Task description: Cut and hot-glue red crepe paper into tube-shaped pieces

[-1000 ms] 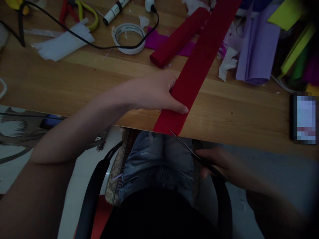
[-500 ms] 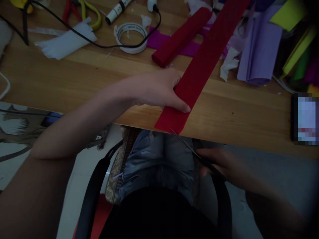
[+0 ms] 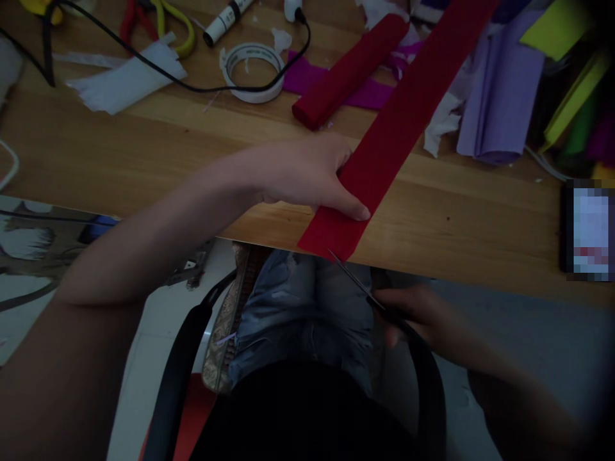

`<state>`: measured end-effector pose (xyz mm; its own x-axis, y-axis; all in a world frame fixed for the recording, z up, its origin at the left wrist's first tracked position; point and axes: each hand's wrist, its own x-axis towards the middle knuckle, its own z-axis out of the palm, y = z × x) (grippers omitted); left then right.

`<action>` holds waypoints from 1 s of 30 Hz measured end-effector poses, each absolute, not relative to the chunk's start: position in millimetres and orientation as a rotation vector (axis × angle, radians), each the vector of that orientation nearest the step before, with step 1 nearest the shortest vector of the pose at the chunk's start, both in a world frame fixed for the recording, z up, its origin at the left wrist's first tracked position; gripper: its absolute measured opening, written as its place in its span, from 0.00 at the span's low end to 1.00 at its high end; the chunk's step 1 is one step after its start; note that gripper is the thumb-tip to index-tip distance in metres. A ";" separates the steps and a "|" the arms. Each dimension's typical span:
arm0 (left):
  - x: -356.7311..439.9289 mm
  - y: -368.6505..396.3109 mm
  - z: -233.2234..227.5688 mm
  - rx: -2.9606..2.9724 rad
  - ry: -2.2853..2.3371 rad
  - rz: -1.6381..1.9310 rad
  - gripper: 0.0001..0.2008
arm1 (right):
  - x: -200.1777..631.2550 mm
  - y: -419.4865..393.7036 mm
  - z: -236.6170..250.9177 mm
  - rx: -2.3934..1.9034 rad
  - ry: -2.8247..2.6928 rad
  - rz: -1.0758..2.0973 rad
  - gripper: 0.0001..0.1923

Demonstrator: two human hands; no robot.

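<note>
A long red strip of crepe paper [image 3: 408, 121] slants from the top right down to the table's front edge. My left hand [image 3: 327, 176] grips it near the lower end, thumb on top and the other fingers hidden beneath. In my right hand [image 3: 413, 310], below the table edge, is a pair of scissors [image 3: 353, 278] with dark handles. The blades look closed or nearly so, and their tips meet the strip's lower edge. Behind the strip lies a rolled piece of red crepe paper [image 3: 350, 70].
On the wooden table [image 3: 192, 153] lie a tape roll [image 3: 254, 73], a black cable [image 3: 206, 89], a marker [image 3: 225, 22], pliers [image 3: 139, 25], white strips [image 3: 127, 77] and magenta paper [image 3: 365, 93]. Purple paper [image 3: 504, 89] and a phone [image 3: 590, 230] are at the right.
The far part of the red strip has swung slightly to the right. My left thumb has shifted a little to the right, while the scissors stay at the strip's lower edge.
</note>
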<state>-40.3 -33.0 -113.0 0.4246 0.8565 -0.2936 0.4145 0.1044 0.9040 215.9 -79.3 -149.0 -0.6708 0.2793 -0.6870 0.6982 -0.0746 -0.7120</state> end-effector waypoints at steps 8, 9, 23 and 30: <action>-40.4 -31.5 -126.1 1.415 1.380 0.477 0.06 | 213.1 -81.8 -149.4 1.056 1.791 -1.840 0.11; -40.6 -30.8 -127.6 1.411 1.369 0.462 0.07 | 213.6 -83.0 -150.2 1.062 1.783 -1.848 0.11; -39.3 -36.4 -132.7 1.428 1.280 0.504 0.10 | 211.6 -85.1 -138.3 1.190 1.859 -1.688 0.23; -42.8 -35.6 -129.3 1.374 1.314 0.526 0.13 | 210.5 -63.4 -115.8 1.044 1.786 -1.565 0.16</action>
